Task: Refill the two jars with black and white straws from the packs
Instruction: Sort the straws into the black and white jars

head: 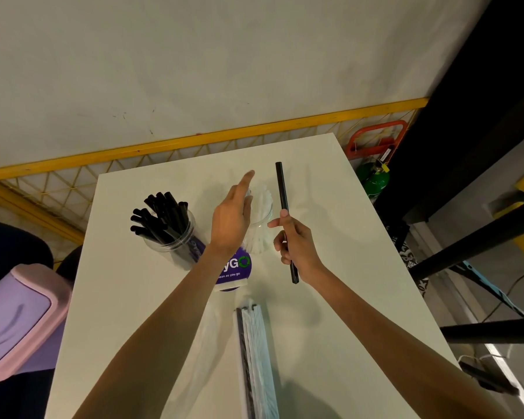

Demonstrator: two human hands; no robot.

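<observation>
Left grip (232, 217), fingers straight, holding nothing, is above the white-straw jar (262, 216); right of it, right grip (297, 246) pinches 1 black straw (282, 189).

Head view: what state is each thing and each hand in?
Black-straw jar, upright, full of black straws.
White-straw jar, upright, holding white straws.
Loose black straw, held aloft.
Left hand, open, above white-straw jar.
Right hand, gripping loose black straw.
Straw pack, lying flat.
</observation>
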